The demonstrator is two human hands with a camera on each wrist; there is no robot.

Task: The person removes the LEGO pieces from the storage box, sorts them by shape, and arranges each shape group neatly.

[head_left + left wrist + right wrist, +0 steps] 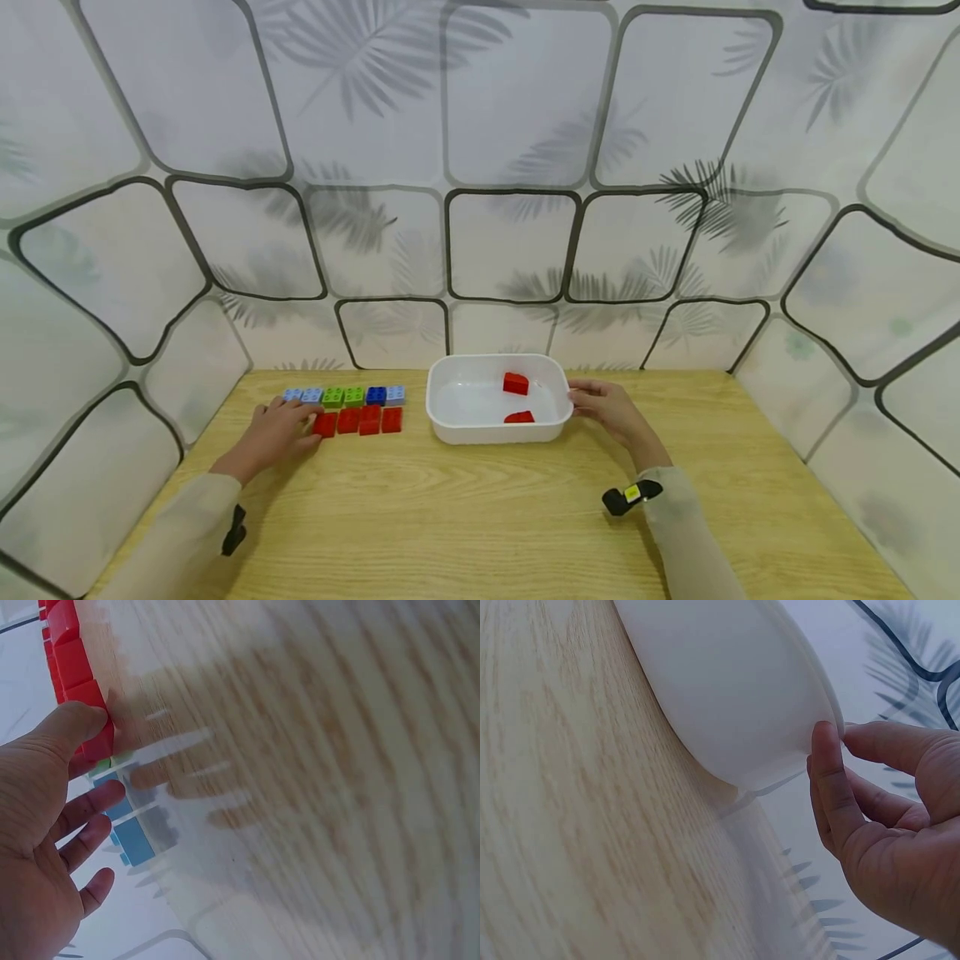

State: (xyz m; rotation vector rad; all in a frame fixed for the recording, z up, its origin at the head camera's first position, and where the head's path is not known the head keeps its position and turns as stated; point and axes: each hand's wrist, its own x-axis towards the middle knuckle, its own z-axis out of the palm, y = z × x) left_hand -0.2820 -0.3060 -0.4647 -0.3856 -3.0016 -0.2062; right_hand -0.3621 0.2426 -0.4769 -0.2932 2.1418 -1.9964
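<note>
My left hand (pixel 270 433) is at the left end of a front row of red building bricks (pixel 369 421). It pinches the end red brick (pixel 97 742) between thumb and index finger, its other fingers spread beside the light blue bricks (pixel 133 841). The brick looks to be still in line with its row. On the right, my right hand (pixel 611 414) grips the rim of a white plastic box (pixel 487 434) by its right end, thumb and fingers on either side of the edge (pixel 829 697). Inside the box lie two red bricks (pixel 515 383), apart from each other.
Behind the red row stands a second row with green bricks (pixel 343 397), a dark blue brick (pixel 376 396) and light blue ones (pixel 394 395). All rest on a wood-grain table (pixel 450 517). A patterned curtain-like wall (pixel 510 250) rises behind and at both sides.
</note>
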